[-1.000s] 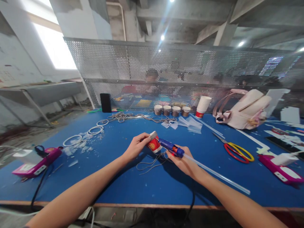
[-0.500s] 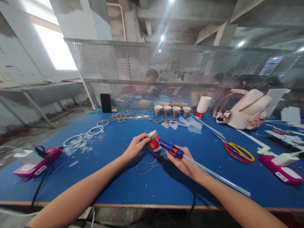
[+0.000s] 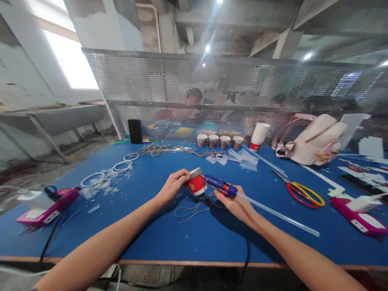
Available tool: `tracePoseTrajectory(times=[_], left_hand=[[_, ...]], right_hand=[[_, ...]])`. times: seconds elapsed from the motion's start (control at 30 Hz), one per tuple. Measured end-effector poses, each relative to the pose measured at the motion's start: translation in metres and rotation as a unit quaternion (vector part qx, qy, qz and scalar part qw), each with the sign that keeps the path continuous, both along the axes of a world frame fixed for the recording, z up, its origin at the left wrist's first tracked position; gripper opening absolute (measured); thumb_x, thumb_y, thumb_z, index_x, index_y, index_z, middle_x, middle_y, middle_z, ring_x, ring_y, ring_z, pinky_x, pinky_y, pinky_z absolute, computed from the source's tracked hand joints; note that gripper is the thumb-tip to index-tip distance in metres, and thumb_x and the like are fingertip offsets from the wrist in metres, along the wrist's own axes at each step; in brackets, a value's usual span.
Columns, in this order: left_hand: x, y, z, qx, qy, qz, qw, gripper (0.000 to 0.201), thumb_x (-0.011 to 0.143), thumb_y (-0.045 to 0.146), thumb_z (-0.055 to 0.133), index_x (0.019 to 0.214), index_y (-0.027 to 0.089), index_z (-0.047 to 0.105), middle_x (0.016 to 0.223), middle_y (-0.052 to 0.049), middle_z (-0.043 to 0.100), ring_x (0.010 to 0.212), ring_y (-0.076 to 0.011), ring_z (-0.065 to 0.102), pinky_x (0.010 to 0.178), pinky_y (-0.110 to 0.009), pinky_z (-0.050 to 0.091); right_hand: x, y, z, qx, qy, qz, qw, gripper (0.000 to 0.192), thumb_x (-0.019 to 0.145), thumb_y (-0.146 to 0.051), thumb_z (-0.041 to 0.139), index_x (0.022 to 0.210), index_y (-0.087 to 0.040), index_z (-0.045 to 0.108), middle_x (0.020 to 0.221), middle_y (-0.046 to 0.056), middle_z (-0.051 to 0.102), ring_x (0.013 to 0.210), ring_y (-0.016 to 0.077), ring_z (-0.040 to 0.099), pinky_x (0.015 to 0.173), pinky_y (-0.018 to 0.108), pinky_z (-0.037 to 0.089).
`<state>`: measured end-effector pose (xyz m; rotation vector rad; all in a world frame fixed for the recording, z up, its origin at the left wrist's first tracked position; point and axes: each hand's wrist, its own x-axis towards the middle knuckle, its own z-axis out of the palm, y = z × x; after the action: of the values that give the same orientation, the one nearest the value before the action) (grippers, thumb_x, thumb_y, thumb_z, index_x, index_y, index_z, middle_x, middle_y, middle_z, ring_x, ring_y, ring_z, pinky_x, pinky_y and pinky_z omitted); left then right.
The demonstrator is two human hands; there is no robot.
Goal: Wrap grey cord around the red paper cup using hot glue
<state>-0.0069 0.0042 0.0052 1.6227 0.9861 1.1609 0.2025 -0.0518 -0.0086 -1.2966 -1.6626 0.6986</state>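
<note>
In the head view I am holding a small red paper cup (image 3: pixel 196 184) with my left hand (image 3: pixel 172 187), fingers curled closed around its upper end, tilting it on its side just above the middle of the blue worktop (image 3: pixel 145 238). My right hand (image 3: pixel 235 203) is gripping a blue glue gun (image 3: pixel 218 186), fingers wrapped shut around its body, and I am pressing its nozzle against the side of the cup. A long clear glue stick (image 3: pixel 277 214) is sticking out of the back of the gun and running toward the right part of the near edge. A tangle of grey cord (image 3: pixel 197 204) is lying on the worktop just under the cup and my right hand. Toward the far edge four small brown-wrapped cups (image 3: pixel 220 141) are standing in a row, with a stack of white paper cups (image 3: pixel 259 136) just beside them on the right. A larger bundle of cord (image 3: pixel 169 149) is lying left of that row, and several white rings (image 3: pixel 106 171) are lying toward the far left corner. A black phone (image 3: pixel 135 131) is standing upright at the far edge. Scissors with red and yellow handles (image 3: pixel 300 192) are lying to the right, well apart from my hands, and a pale pink bag (image 3: pixel 312 139) is resting near the far right corner. A pink device (image 3: pixel 45 208) is sitting at the left edge and another pink device (image 3: pixel 357 216) at the right edge. Behind the perforated metal screen (image 3: pixel 169 85) other people are sitting, too blurred to make out.
</note>
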Motion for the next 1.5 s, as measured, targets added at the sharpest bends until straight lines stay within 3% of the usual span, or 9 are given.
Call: tracePoseTrajectory(times=[0.17, 0.3, 0.5, 0.7, 1.0, 1.1, 1.2, 1.37, 1.5], left_hand=[[0.001, 0.002, 0.001, -0.024, -0.032, 0.018, 0.999, 0.018, 0.072, 0.030, 0.054, 0.059, 0.018, 0.057, 0.058, 0.003, 0.053, 0.058, -0.0129, 0.047, 0.060, -0.025, 0.040], [-0.001, 0.008, 0.000, -0.052, -0.066, 0.049, 0.995, 0.019, 0.074, 0.034, 0.055, 0.066, 0.017, 0.057, 0.059, 0.003, 0.053, 0.056, -0.0118, 0.050, 0.058, -0.025, 0.044], [-0.008, 0.017, -0.001, -0.082, -0.112, 0.086, 0.987, 0.022, 0.071, 0.037, 0.058, 0.068, 0.015, 0.057, 0.063, 0.002, 0.054, 0.056, -0.0110, 0.051, 0.051, -0.023, 0.045], [-0.012, 0.017, 0.003, -0.100, -0.140, 0.079, 0.982, 0.021, 0.067, 0.035, 0.062, 0.070, 0.015, 0.061, 0.066, 0.001, 0.058, 0.059, -0.0120, 0.055, 0.050, -0.022, 0.047], [-0.012, 0.015, 0.004, -0.133, -0.145, 0.068, 0.978, 0.017, 0.069, 0.033, 0.063, 0.074, 0.016, 0.061, 0.071, -0.002, 0.060, 0.064, -0.0140, 0.060, 0.048, -0.023, 0.051], [-0.010, 0.014, 0.002, -0.140, -0.146, 0.061, 0.977, 0.017, 0.070, 0.032, 0.063, 0.074, 0.016, 0.061, 0.072, -0.003, 0.060, 0.063, -0.0142, 0.061, 0.046, -0.023, 0.051], [-0.007, 0.011, 0.002, -0.147, -0.146, 0.050, 0.977, 0.015, 0.071, 0.030, 0.063, 0.075, 0.016, 0.061, 0.073, -0.003, 0.061, 0.064, -0.0146, 0.062, 0.046, -0.022, 0.051], [-0.003, 0.001, 0.005, -0.144, -0.144, 0.029, 0.979, 0.012, 0.072, 0.027, 0.061, 0.076, 0.016, 0.061, 0.072, -0.003, 0.061, 0.064, -0.0135, 0.061, 0.050, -0.023, 0.053], [-0.002, -0.004, 0.006, -0.148, -0.137, 0.017, 0.979, 0.012, 0.071, 0.026, 0.061, 0.076, 0.015, 0.061, 0.070, -0.002, 0.060, 0.062, -0.0126, 0.060, 0.051, -0.023, 0.054]], right_hand=[[0.003, 0.003, 0.000, -0.030, 0.017, -0.009, 0.999, 0.031, 0.075, -0.041, 0.054, 0.054, -0.019, 0.046, 0.042, -0.005, 0.042, 0.038, 0.0088, 0.037, 0.040, 0.022, 0.033], [0.007, 0.008, 0.001, -0.043, 0.010, -0.036, 0.998, 0.037, 0.078, -0.048, 0.051, 0.059, -0.017, 0.057, 0.041, -0.003, 0.047, 0.038, 0.0113, 0.045, 0.041, 0.022, 0.036], [0.029, 0.036, -0.009, -0.002, -0.051, -0.140, 0.989, 0.043, 0.077, -0.057, 0.048, 0.075, -0.016, 0.063, 0.065, 0.005, 0.063, 0.061, 0.0204, 0.058, 0.056, 0.029, 0.043], [0.049, 0.057, -0.023, -0.007, -0.142, -0.226, 0.964, 0.035, 0.075, -0.052, 0.054, 0.063, -0.020, 0.060, 0.051, 0.002, 0.054, 0.055, 0.0202, 0.055, 0.054, 0.029, 0.038], [0.060, 0.013, -0.016, 0.022, -0.222, -0.264, 0.939, 0.023, 0.072, -0.042, 0.059, 0.067, -0.019, 0.056, 0.072, 0.009, 0.060, 0.071, 0.0254, 0.059, 0.063, 0.034, 0.039], [0.047, -0.014, -0.007, 0.066, -0.240, -0.233, 0.940, 0.017, 0.076, -0.035, 0.053, 0.068, -0.020, 0.051, 0.071, 0.005, 0.058, 0.067, 0.0215, 0.057, 0.063, 0.033, 0.041], [0.011, -0.024, 0.005, 0.115, -0.256, -0.119, 0.952, 0.011, 0.083, -0.028, 0.048, 0.079, -0.021, 0.055, 0.076, 0.002, 0.061, 0.069, 0.0161, 0.059, 0.066, 0.026, 0.045], [-0.052, 0.003, 0.018, 0.185, -0.279, -0.041, 0.941, 0.011, 0.083, -0.022, 0.053, 0.088, -0.018, 0.063, 0.091, 0.009, 0.063, 0.088, 0.0223, 0.057, 0.079, 0.032, 0.044], [-0.069, 0.026, 0.017, 0.201, -0.270, -0.043, 0.941, 0.010, 0.081, -0.016, 0.056, 0.081, -0.018, 0.065, 0.085, 0.010, 0.062, 0.084, 0.0244, 0.055, 0.076, 0.035, 0.043]])
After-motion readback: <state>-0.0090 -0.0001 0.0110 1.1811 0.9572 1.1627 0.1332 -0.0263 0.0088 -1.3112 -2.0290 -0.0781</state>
